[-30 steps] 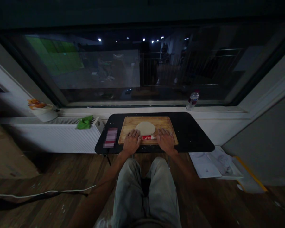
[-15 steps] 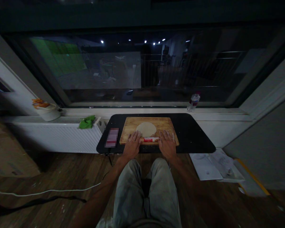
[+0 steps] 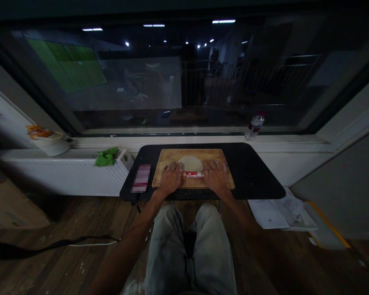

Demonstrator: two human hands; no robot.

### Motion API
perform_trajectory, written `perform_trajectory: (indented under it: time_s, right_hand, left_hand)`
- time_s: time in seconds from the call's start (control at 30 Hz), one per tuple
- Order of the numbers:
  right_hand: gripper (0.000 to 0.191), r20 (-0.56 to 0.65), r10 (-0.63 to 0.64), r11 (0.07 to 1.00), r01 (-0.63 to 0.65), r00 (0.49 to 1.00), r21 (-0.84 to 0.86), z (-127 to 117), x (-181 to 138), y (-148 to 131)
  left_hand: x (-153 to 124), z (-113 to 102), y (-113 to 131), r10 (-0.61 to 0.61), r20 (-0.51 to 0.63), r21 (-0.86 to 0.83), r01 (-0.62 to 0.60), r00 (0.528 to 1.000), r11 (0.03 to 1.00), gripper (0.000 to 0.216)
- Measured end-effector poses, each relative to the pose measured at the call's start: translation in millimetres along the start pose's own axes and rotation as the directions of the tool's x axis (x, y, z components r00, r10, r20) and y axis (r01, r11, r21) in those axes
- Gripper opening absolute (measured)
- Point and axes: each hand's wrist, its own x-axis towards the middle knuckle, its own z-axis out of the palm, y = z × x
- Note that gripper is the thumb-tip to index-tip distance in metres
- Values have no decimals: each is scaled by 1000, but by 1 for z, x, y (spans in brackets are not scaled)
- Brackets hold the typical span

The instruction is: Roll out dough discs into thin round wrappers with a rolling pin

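Observation:
A rolling pin (image 3: 194, 174) with a red and white label lies crosswise on a wooden board (image 3: 166, 157). It covers the near edge of a round, flat sheet of pale dough (image 3: 190, 163). My left hand (image 3: 171, 178) rests flat over the pin's left end, fingers stretched forward. Over the right end lies my right hand (image 3: 215, 175), palm down with its fingers extended. White flour or dough marks the fingers of both hands. Both ends of the pin are hidden under the hands. The board sits on a small black table (image 3: 255, 176).
Left of the board lies a phone-like item (image 3: 141, 178), blurred out. A green cloth (image 3: 106, 156) and a white pot (image 3: 51, 143) stand on the radiator (image 3: 64, 174). A water bottle (image 3: 254, 127) is on the windowsill. Papers (image 3: 269, 213) lie at lower right.
Both hands have pushed the rolling pin forward onto the near part of the dough, and its label has turned. The head view has shifted slightly.

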Motion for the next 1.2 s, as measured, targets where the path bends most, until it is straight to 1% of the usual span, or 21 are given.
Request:
perform_trajectory:
  time_s: [0.1,0.2,0.33,0.4,0.5,0.67,0.9,0.97,1.07,1.2]
  right_hand:
    - [53,23,6,1000,-6,1000,-17,2,15,0]
    - [50,44,26,999,-25,999,-20,5,33,1]
    - [54,90,46,999,-47,995,9,8,53,3]
    - [56,111,46,998,-50,993,33,9,59,3]
    - [56,123,50,997,-58,991,57,9,63,4]
    - [55,102,50,997,-55,994,49,7,59,3]
    - [52,99,41,999,-43,994,17,3,46,-1]
    - [51,72,31,999,-32,997,10,3,39,-1]
    - [50,0,10,1000,-10,1000,12,3,26,-1]
    - [53,-88,-11,999,14,996,35,5,3,-1]
  left_hand:
    - [14,-5,4,-41,19,27,40,999,999,57]
    - [31,-8,6,-109,38,39,108,993,993,61]
    - [51,-8,5,-174,82,41,172,981,984,62]
    - [57,-8,4,-186,101,36,183,977,982,62]
    - [59,-6,2,-198,95,37,195,976,980,62]
    - [53,-4,1,-155,69,40,153,985,987,57]
    - [37,-10,4,-78,67,50,75,995,996,48]
    - [30,-11,7,-64,53,39,62,997,997,46]
    - [18,-10,10,-59,12,21,59,998,998,44]
    - [-2,-5,15,-36,-41,-13,35,999,999,44]
